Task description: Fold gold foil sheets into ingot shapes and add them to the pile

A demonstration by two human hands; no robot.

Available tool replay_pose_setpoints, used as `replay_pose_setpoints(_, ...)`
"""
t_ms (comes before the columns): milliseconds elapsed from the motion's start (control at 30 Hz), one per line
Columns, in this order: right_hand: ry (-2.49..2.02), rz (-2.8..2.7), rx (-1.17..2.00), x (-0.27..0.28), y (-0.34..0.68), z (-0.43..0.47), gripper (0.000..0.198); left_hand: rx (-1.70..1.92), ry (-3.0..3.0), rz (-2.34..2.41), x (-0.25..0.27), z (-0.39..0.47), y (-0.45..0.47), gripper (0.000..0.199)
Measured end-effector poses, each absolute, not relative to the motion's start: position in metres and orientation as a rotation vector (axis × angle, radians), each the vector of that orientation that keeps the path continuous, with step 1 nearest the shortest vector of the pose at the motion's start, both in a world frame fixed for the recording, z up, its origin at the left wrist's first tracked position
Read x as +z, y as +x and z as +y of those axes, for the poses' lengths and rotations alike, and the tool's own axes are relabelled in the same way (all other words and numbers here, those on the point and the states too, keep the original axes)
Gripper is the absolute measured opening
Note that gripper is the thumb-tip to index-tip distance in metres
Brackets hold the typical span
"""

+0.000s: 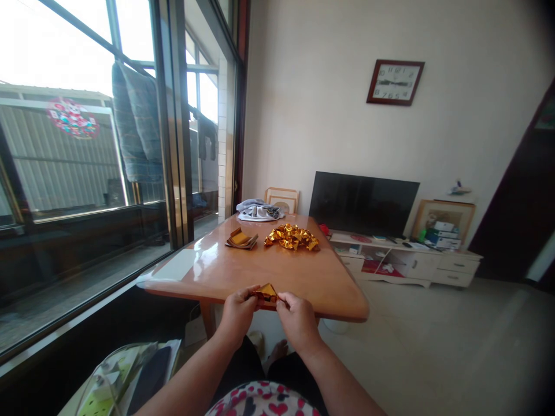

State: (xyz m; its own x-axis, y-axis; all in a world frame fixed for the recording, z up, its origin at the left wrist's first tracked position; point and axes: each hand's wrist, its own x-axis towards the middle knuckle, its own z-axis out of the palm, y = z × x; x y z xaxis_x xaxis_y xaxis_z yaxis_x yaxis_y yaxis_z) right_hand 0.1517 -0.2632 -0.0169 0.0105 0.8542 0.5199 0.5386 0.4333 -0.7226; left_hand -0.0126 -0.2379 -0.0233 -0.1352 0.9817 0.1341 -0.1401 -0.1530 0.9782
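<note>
Between my two hands, at the near edge of the table, is a partly folded piece of gold foil paper (266, 290). My left hand (239, 311) pinches its left end, fingers closed. Thumb and fingers of my right hand (297, 316) are closed on its right end. Farther back on the wooden table (243, 274) lies a stack of flat gold foil sheets (241, 238). To the right of that stack is a heap of folded gold foil pieces (292, 237), shiny and crumpled together.
Folded cloth (259, 210) lies at the table's far end. Beyond stand a television (364, 202) and a low white cabinet (455, 263). Glass sliding windows (173, 127) run along the left. At lower left, a surface holds a green patterned item (106, 387) with cables.
</note>
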Motion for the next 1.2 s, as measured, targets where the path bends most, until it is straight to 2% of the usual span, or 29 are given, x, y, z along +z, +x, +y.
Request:
replay_pose_setpoints(267, -1.296, -1.629, 0.345, -0.0175, 0.1524, -0.2645, 0.020, 1.479, 1.128, 1.117, -0.0229, -0.2360, -0.0119, 0.042)
replay_pose_setpoints(700, -1.231, -1.687, 0.309, -0.0174, 0.1511, -0.2657, 0.023, 1.489, 1.166, 1.126, -0.0246, -0.2364, -0.0155, 0.040)
replay_pose_setpoints(933, -1.215, -1.757, 0.183, -0.0129, 0.1492, -0.2692, 0.024, 1.488, 1.215, 1.084, -0.0245, -0.2347, -0.0186, 0.041)
replay_pose_setpoints(1200, -1.212, -1.658, 0.303, -0.0163, 0.1480, -0.2651, 0.022, 1.513, 1.199, 1.100, -0.0190, -0.2368, -0.0202, 0.039)
